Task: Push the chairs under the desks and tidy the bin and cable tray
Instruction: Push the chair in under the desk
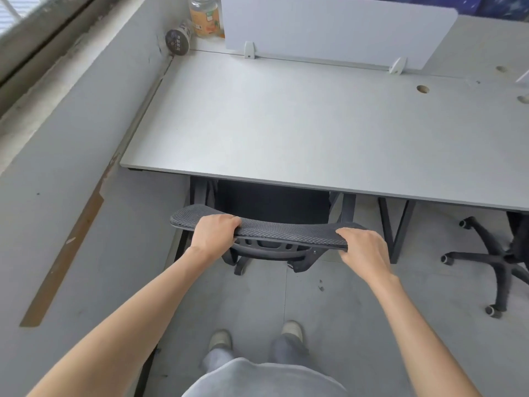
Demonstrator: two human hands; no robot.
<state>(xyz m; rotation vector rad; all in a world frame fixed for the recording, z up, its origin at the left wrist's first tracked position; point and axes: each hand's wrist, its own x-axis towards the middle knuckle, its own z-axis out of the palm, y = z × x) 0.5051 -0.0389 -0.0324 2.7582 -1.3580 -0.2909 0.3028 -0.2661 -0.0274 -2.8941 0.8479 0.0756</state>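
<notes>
Head view: you're standing at the grey desk (286,124), both arms reaching forward; your left hand (213,234) is gripping the top edge of the black mesh chair (286,234) backrest toward its left end, fingers curled over the front of the rim; your right hand (363,247) is gripping the same rim at its right end, fingers wrapping down over the edge; both grips are closed on the chair, not loose.

The chair is sitting directly ahead of you, between your hands; its seat is already lying under the desk front edge, the backrest top staying just outside the edge, its base partly showing below.

Handling, as a judgement: the chair is probably rolling easily on castors, moderately heavy but needing little force; the mesh is giving slightly, the frame behind it is stiff, so the top rim is the right place to be holding; two hands spread wide are keeping it from swivelling; watch the armrests, hidden here, possibly catching the desk underside.

A second chair base (498,259) is standing at the right, partly out from the neighbouring desk, likely needing the same push; a divider panel (337,27) is standing at the desk's far edge; a plastic jar (204,15) and a tipped cup (178,40) are lying at the far left corner; bin and cable tray aren't showing here.
</notes>
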